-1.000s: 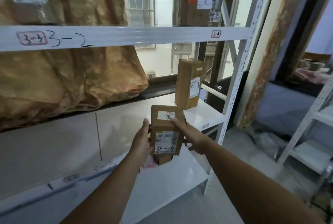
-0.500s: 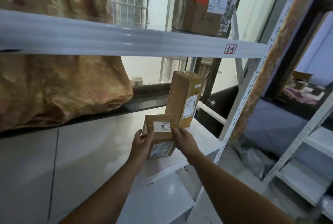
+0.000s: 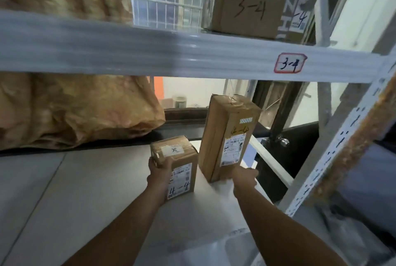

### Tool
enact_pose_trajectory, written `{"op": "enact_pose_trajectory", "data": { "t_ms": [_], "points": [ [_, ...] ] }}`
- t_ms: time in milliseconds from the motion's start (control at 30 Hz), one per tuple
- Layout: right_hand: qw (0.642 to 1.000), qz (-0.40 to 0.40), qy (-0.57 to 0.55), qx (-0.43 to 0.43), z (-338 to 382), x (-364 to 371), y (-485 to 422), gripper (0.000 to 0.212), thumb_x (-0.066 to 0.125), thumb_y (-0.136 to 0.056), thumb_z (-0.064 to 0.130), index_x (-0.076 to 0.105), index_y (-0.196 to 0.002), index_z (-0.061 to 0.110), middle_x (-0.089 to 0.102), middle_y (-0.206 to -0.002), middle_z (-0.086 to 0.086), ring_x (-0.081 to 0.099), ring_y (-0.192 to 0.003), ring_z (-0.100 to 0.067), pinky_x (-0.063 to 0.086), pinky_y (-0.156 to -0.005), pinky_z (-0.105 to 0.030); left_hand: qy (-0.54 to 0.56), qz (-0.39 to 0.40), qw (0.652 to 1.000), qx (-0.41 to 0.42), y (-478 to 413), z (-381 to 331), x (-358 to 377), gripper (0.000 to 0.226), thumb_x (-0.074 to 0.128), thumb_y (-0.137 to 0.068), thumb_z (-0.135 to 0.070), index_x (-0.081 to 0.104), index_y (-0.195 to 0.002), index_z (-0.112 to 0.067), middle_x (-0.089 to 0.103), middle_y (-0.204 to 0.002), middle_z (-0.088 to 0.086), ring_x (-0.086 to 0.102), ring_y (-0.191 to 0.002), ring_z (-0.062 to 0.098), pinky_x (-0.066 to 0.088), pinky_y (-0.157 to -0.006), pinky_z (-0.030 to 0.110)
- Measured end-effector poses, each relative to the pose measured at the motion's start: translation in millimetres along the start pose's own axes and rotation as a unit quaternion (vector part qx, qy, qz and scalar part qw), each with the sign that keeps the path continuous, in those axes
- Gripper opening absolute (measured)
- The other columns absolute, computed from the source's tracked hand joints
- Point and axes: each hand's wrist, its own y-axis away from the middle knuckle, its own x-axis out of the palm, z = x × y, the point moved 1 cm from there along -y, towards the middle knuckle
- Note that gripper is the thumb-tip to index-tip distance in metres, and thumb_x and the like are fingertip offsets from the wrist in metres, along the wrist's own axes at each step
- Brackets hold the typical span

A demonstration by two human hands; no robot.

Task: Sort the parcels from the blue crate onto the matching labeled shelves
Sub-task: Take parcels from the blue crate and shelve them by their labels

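Small box (image 3: 182, 167) marked 4-4 upright on shelf (image 3: 85, 180), just left of tall box (image 3: 227, 137)
Left hand (image 3: 159, 172) clamped on small box's left side, fingers curled over its top edge; right hand (image 3: 244, 176) at tall box's base near shelf's right edge, fingers blurred, cannot tell

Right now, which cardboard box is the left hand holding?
The short box marked 4-4, with the left hand round its left edge. The tall box stands beside it; the 3-4 box sits a shelf higher.
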Motion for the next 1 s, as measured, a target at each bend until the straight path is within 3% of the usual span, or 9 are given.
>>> {"op": "enact_pose_trajectory", "data": {
  "t_ms": [100, 167, 233, 267, 367, 600, 867, 1000],
  "points": [
    [0.999, 0.036, 0.009, -0.03, 11, -12, -37, 0.045, 0.048, -0.099, 0.031, 0.048, -0.131, -0.001, 0.057, -0.116, -0.014, 0.057, -0.111, -0.029, 0.047, -0.093, -0.037, 0.043, 0.006, 0.999, 0.023, -17, 0, 9, 0.057, 0.049, -0.091, -0.053, 0.029, -0.141, -0.035, 0.059, -0.127, 0.011, 0.061, -0.107, 0.035, 0.048, -0.093, 0.056],
    [0.994, 0.064, -0.002, -0.091, 25, -15, -49, 0.046, 0.038, -0.102, 0.041, 0.055, -0.121, 0.002, 0.056, -0.106, -0.007, 0.055, -0.105, -0.026, 0.044, -0.095, -0.039, 0.071, 0.01, 0.997, 0.04, -22, -4, 15, 0.049, 0.052, -0.091, -0.049, 0.041, -0.134, -0.027, 0.065, -0.118, 0.011, 0.068, -0.094, 0.03, 0.056, -0.078, 0.048],
    [0.982, 0.133, -0.041, -0.132, 42, -16, -46, 0.042, 0.028, -0.102, 0.049, 0.053, -0.113, 0.017, 0.053, -0.114, -0.002, 0.051, -0.119, -0.027, 0.037, -0.104, -0.042, 0.072, 0.002, 0.996, 0.059, -22, -8, 19, 0.031, 0.047, -0.096, -0.038, 0.049, -0.123, -0.022, 0.067, -0.105, 0.008, 0.067, -0.084, 0.025, 0.053, -0.06, 0.033],
    [0.974, 0.171, -0.055, -0.138, 47, -18, -46, 0.045, 0.025, -0.102, 0.052, 0.053, -0.118, 0.02, 0.054, -0.121, -0.003, 0.048, -0.126, -0.027, 0.034, -0.108, -0.043, 0.066, -0.004, 0.996, 0.061, -24, -7, 24, 0.028, 0.044, -0.097, -0.036, 0.051, -0.121, -0.023, 0.067, -0.103, 0.007, 0.066, -0.083, 0.024, 0.05, -0.059, 0.03],
    [0.962, 0.248, -0.071, -0.093, 53, -23, -48, 0.067, 0.02, -0.098, 0.061, 0.048, -0.138, 0.016, 0.048, -0.144, -0.007, 0.041, -0.136, -0.028, 0.028, -0.111, -0.044, 0.044, 0.016, 0.996, 0.072, -24, -7, 37, 0.031, 0.041, -0.097, -0.041, 0.053, -0.123, -0.029, 0.067, -0.11, 0.007, 0.067, -0.091, 0.024, 0.052, -0.063, 0.033],
    [0.937, 0.332, 0.01, -0.103, 54, -31, -61, 0.071, 0.019, -0.093, 0.067, 0.04, -0.144, 0.022, 0.043, -0.149, -0.006, 0.038, -0.138, -0.03, 0.025, -0.112, -0.047, 0.025, 0.041, 0.995, 0.082, -26, -14, 68, 0.025, 0.043, -0.097, -0.038, 0.054, -0.118, -0.033, 0.067, -0.108, 0.003, 0.065, -0.093, 0.02, 0.051, -0.061, 0.031],
    [0.946, 0.32, -0.007, -0.041, 61, -48, -78, 0.075, 0.014, -0.093, 0.07, 0.037, -0.146, 0.024, 0.037, -0.153, -0.005, 0.029, -0.143, -0.033, 0.016, -0.116, -0.054, 0.0, 0.052, 0.996, 0.071, -33, -7, 97, 0.036, 0.041, -0.097, -0.039, 0.044, -0.131, -0.028, 0.06, -0.119, 0.007, 0.059, -0.1, 0.023, 0.045, -0.063, 0.031],
    [0.949, 0.314, -0.013, -0.024, 51, -49, -90, 0.074, 0.014, -0.093, 0.07, 0.032, -0.149, 0.025, 0.033, -0.156, -0.003, 0.027, -0.144, -0.033, 0.018, -0.115, -0.054, -0.007, -0.028, 0.997, 0.076, -33, -12, 100, 0.054, 0.053, -0.093, -0.034, 0.034, -0.141, -0.018, 0.056, -0.127, 0.015, 0.057, -0.106, 0.028, 0.048, -0.069, 0.034]
  ]
}}
